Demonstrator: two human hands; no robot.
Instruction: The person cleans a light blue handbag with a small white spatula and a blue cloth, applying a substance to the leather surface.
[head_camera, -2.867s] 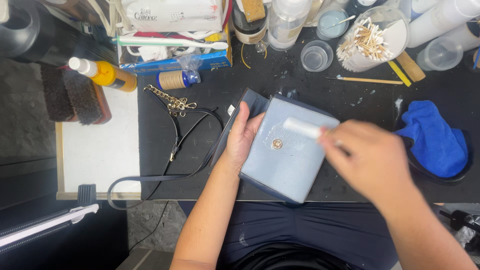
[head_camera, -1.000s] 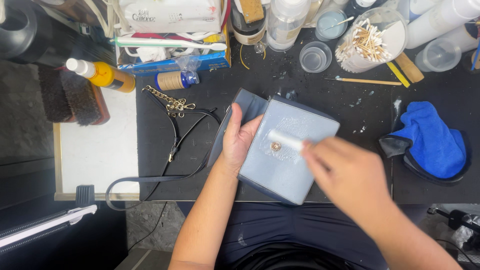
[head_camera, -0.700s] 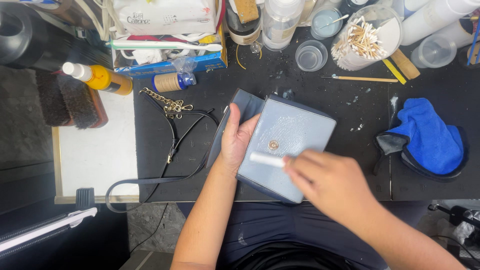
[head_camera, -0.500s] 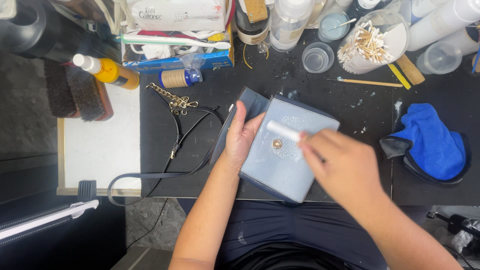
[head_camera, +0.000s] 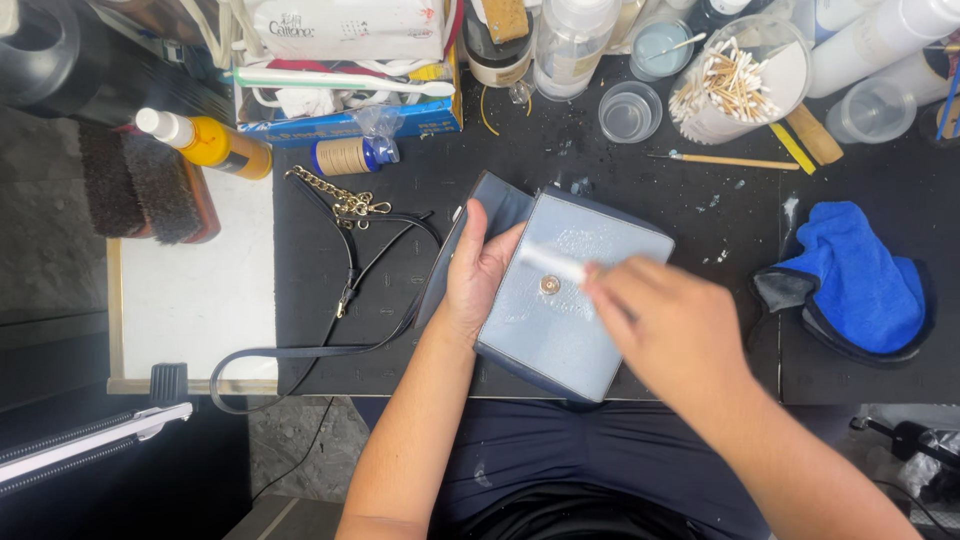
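We steady the pale blue bag (head_camera: 560, 310) on the tabletop (head_camera: 700, 200) with our left hand (head_camera: 480, 275) clasping its edge, while our right hand (head_camera: 665, 325) pinches a white brush (head_camera: 553, 264) against its flap.

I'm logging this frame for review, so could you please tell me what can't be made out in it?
- White tool in the right hand, head view: motion-blurred, its kind unclear.
- Blue bag: left edge covered by the left hand.
- Bottles at the back: cut off by the top edge.
- Dark object, lower right: cut off by the frame edge.
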